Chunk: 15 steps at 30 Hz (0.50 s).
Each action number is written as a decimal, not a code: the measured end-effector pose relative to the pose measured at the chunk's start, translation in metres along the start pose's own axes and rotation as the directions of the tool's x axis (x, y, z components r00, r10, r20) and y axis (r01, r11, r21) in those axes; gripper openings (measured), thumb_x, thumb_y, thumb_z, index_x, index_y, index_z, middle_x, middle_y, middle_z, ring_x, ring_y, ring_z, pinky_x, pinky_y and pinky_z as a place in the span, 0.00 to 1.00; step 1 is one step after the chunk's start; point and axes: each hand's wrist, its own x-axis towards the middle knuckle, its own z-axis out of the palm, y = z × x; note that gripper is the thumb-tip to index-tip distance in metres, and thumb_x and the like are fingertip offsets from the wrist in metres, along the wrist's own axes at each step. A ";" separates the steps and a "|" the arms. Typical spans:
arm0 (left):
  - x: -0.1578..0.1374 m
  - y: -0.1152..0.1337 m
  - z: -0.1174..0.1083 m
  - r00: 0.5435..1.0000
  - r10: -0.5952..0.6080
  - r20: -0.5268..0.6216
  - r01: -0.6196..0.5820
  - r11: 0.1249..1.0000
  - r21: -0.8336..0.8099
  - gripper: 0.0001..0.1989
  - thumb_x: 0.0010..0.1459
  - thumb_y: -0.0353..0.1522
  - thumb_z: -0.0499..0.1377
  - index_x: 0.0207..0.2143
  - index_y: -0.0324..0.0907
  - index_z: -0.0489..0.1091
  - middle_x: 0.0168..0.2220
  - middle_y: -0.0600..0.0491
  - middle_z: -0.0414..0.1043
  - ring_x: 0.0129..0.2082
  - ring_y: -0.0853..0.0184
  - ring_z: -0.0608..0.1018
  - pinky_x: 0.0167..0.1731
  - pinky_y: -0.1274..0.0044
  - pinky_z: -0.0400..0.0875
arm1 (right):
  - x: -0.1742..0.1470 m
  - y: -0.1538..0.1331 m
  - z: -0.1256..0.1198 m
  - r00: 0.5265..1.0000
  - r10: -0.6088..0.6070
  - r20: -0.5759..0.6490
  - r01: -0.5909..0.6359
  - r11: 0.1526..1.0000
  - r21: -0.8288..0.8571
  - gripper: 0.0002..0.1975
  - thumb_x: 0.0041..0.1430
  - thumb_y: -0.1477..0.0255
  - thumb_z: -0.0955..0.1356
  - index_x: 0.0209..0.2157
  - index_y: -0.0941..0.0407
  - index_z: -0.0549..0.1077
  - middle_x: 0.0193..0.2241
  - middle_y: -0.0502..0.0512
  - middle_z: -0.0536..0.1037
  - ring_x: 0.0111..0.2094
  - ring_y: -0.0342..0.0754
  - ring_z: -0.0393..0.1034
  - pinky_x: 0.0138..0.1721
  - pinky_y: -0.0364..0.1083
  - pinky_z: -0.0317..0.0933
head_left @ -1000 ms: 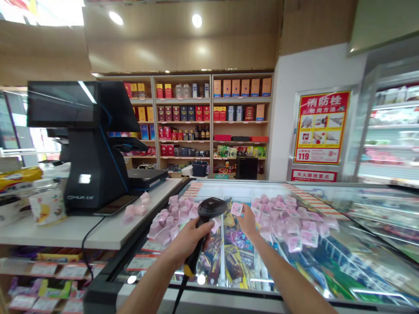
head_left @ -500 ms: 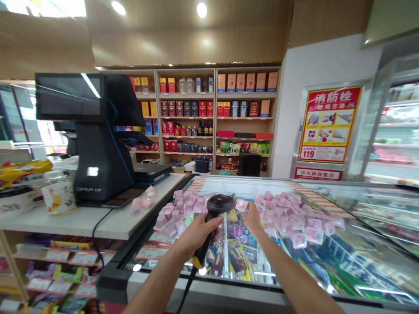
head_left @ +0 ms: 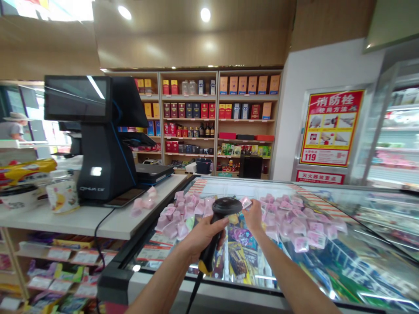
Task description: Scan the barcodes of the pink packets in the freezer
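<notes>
My left hand [head_left: 207,233] is closed round the handle of a black and yellow barcode scanner [head_left: 225,206], held above the glass top of a chest freezer [head_left: 229,185]. Between the fingertips of my right hand [head_left: 253,216] is a small pink jelly cup [head_left: 245,203] with a white label, close to the scanner's head. Many similar pink cups lie on the glass in two heaps, a left heap [head_left: 180,213] and a right heap [head_left: 294,218]. Through the glass, colourful packets [head_left: 237,257] show below my hands.
A black checkout terminal [head_left: 104,152] stands on the white counter [head_left: 121,222] at the left, beside a few loose pink cups [head_left: 144,203] and a patterned cup [head_left: 62,196]. Shelves of boxes [head_left: 212,111] line the back wall. A person [head_left: 15,126] is at the far left.
The scanner and my left hand have moved slightly right, bringing the scanner head nearer the pink cup in my right hand. The whole view has shifted a little, and a person now shows far left.
</notes>
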 end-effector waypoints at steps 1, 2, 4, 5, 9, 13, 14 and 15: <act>0.000 0.000 0.001 1.000 0.000 0.015 0.000 1.000 -0.003 0.14 0.45 0.41 0.56 0.22 0.40 0.58 0.15 0.60 0.60 0.14 0.77 0.63 0.16 0.82 0.56 | 0.001 -0.001 0.000 1.000 -0.011 -0.012 0.011 1.000 -0.003 0.13 0.42 0.73 0.61 0.34 0.58 0.59 0.32 0.59 0.65 0.37 0.52 0.59 0.39 0.49 0.53; 0.001 0.000 0.001 1.000 0.003 0.022 -0.003 1.000 -0.002 0.14 0.45 0.41 0.56 0.22 0.40 0.58 0.15 0.60 0.60 0.14 0.77 0.62 0.16 0.82 0.56 | 0.003 -0.002 0.000 1.000 -0.022 -0.019 0.022 1.000 -0.010 0.12 0.42 0.73 0.61 0.34 0.58 0.60 0.33 0.58 0.66 0.37 0.52 0.59 0.39 0.48 0.53; 0.000 0.001 0.001 1.000 0.014 0.009 -0.014 1.000 0.004 0.14 0.45 0.41 0.55 0.21 0.40 0.58 0.14 0.60 0.60 0.13 0.77 0.62 0.16 0.82 0.56 | 0.006 -0.004 0.000 0.999 -0.046 -0.015 0.045 0.998 -0.037 0.12 0.42 0.73 0.61 0.34 0.58 0.60 0.32 0.58 0.67 0.36 0.52 0.59 0.39 0.48 0.52; 0.000 0.001 0.000 1.000 0.015 -0.001 -0.015 1.000 0.009 0.14 0.45 0.41 0.55 0.21 0.39 0.58 0.14 0.60 0.60 0.13 0.78 0.62 0.16 0.83 0.56 | 0.008 -0.004 0.000 0.998 -0.056 -0.008 0.056 0.997 -0.058 0.12 0.42 0.73 0.61 0.33 0.58 0.61 0.32 0.58 0.67 0.36 0.51 0.59 0.39 0.48 0.52; -0.003 -0.002 -0.016 0.999 0.001 -0.043 -0.001 1.000 -0.008 0.15 0.44 0.42 0.55 0.22 0.39 0.60 0.16 0.60 0.61 0.14 0.78 0.62 0.16 0.83 0.56 | 0.005 -0.004 -0.003 0.996 -0.043 0.077 0.058 0.977 -0.204 0.14 0.44 0.73 0.62 0.36 0.59 0.62 0.32 0.58 0.68 0.35 0.51 0.60 0.37 0.47 0.52; -0.009 -0.007 -0.040 0.988 -0.020 -0.155 0.021 1.000 0.007 0.16 0.44 0.43 0.55 0.22 0.39 0.59 0.16 0.60 0.60 0.14 0.77 0.63 0.16 0.83 0.57 | -0.008 -0.001 -0.014 0.951 -0.123 0.284 0.230 0.895 -0.383 0.18 0.45 0.75 0.63 0.42 0.54 0.62 0.34 0.57 0.70 0.39 0.53 0.59 0.39 0.49 0.48; -0.010 -0.008 -0.044 0.982 -0.021 -0.190 0.023 1.000 0.008 0.16 0.45 0.43 0.55 0.22 0.38 0.60 0.16 0.60 0.60 0.14 0.78 0.63 0.16 0.83 0.57 | -0.010 0.000 -0.017 0.939 -0.131 0.319 0.264 0.869 -0.418 0.18 0.46 0.75 0.62 0.42 0.53 0.63 0.34 0.57 0.70 0.40 0.53 0.59 0.39 0.50 0.47; -0.011 -0.009 -0.048 0.975 -0.020 -0.221 0.021 1.000 0.004 0.16 0.45 0.43 0.55 0.23 0.38 0.60 0.16 0.60 0.61 0.15 0.78 0.63 0.17 0.83 0.57 | -0.011 0.001 -0.020 0.932 -0.123 0.340 0.277 0.848 -0.451 0.17 0.47 0.75 0.62 0.41 0.52 0.64 0.34 0.58 0.70 0.40 0.54 0.58 0.39 0.51 0.46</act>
